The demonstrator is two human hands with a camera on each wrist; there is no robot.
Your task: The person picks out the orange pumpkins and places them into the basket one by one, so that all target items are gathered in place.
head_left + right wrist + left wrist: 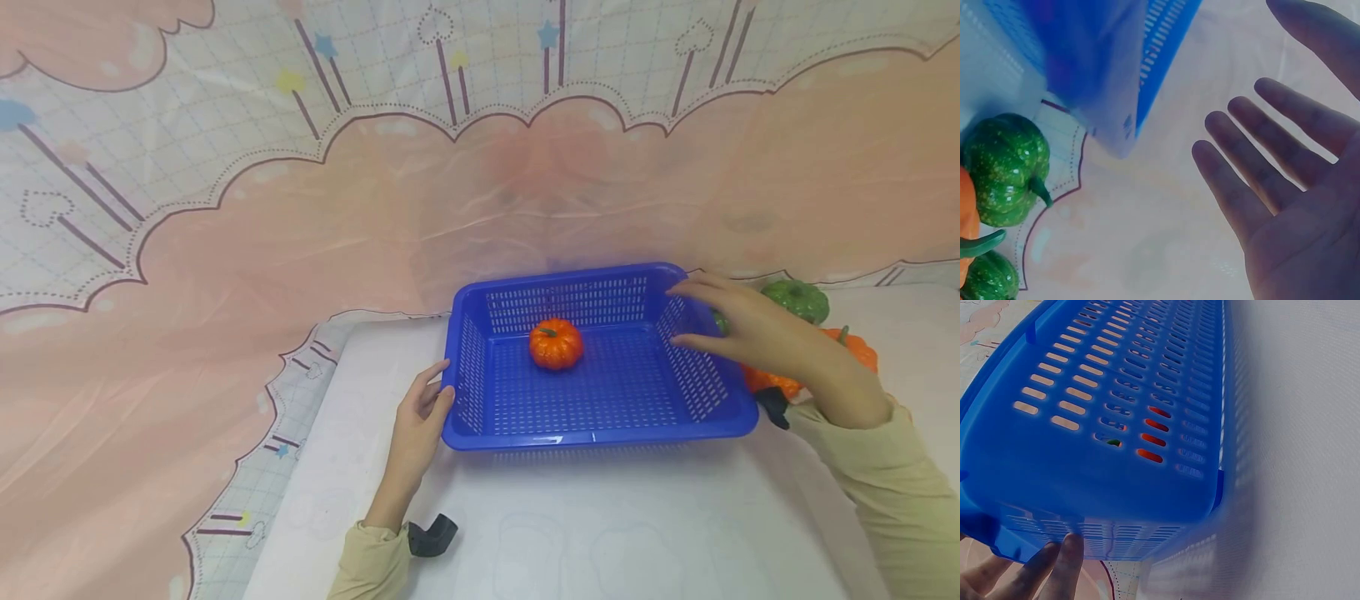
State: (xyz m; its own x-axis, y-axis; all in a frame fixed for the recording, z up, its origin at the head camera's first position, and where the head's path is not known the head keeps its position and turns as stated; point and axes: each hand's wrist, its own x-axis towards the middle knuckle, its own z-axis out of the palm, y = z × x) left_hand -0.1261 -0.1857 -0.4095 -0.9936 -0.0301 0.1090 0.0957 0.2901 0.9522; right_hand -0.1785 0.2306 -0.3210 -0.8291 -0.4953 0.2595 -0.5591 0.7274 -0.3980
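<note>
A blue plastic basket (585, 437) with slotted walls stands on the white table. Inside it sits a small orange pumpkin (556, 344) with a green stem, left of centre. My left hand (420, 421) touches the outside of the basket's left end; in the left wrist view its fingertips (1071, 547) rest against the slotted end wall. Above the basket's right end, my right hand (731, 325) holds nothing, thumb apart from the fingers. The right wrist view shows that hand (1304, 181) with its fingers spread and extended, apart from the basket.
Right of the basket, partly behind my right arm, are a green pumpkin (797, 300) and orange pumpkins (858, 346). Another green one (988, 278) shows low in the right wrist view. A pink and white patterned cloth (360, 225) hangs behind the table.
</note>
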